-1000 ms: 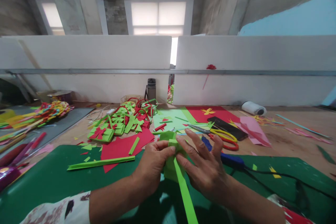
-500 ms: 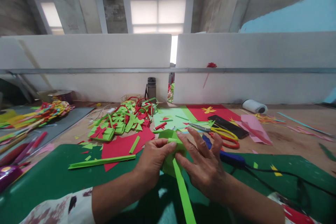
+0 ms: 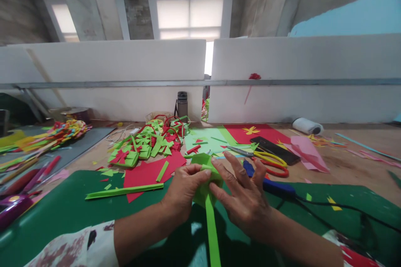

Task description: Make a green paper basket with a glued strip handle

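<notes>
A bright green folded paper piece (image 3: 202, 159) is held up between my two hands at the middle of the view. My left hand (image 3: 179, 194) pinches its near left edge between thumb and fingers. On the right side, my right hand (image 3: 246, 198) grips the paper with thumb and index finger, its other fingers spread. A long green paper strip (image 3: 213, 233) hangs from the piece toward me. The thumb and fingers hide part of the fold. Left of my hands lie a folded green strip (image 3: 125, 191) and a red paper sheet (image 3: 150, 173).
A green cutting mat (image 3: 72, 208) covers the near table. Finished green paper pieces (image 3: 144, 146) are heaped behind left. Scissors (image 3: 269, 160), a black phone (image 3: 275, 150) and a blue-handled corded tool (image 3: 278, 187) lie to the right. A dark bottle (image 3: 182, 106) stands by the white partition.
The hanging green strip has swung to the left and now points more straight toward me. Both hands keep their hold on the paper; the view has shifted slightly.
</notes>
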`<state>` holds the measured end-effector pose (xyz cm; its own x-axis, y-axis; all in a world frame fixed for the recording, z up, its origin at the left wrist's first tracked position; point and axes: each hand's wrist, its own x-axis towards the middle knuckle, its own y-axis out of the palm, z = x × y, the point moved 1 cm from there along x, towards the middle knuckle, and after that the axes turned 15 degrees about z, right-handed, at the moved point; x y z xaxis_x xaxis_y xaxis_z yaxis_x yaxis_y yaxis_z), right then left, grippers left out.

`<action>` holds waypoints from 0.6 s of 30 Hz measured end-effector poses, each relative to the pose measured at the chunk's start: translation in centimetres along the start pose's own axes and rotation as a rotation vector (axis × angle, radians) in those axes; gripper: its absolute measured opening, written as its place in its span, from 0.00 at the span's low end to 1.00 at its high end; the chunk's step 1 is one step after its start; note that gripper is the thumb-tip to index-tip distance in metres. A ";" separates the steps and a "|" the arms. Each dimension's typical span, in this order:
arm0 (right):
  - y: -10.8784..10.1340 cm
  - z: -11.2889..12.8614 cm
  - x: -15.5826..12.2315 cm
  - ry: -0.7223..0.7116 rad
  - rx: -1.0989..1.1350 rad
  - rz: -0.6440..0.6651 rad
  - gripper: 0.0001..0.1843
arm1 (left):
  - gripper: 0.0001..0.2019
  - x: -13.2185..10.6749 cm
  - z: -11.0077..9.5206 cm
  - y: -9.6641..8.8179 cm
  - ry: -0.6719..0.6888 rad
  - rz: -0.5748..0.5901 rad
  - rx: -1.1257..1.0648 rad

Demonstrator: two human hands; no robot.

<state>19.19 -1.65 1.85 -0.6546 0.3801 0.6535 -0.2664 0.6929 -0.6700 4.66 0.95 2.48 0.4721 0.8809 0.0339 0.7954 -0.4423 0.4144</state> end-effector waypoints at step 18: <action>0.3 0.0 -0.2 -0.001 0.020 0.036 0.14 | 0.08 -0.2 -0.4 0.3 0.014 0.001 -0.014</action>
<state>19.26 -1.52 1.56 -0.6645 0.4037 0.6288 -0.2571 0.6666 -0.6997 4.64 0.68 2.97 0.4673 0.8829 0.0470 0.7895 -0.4406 0.4272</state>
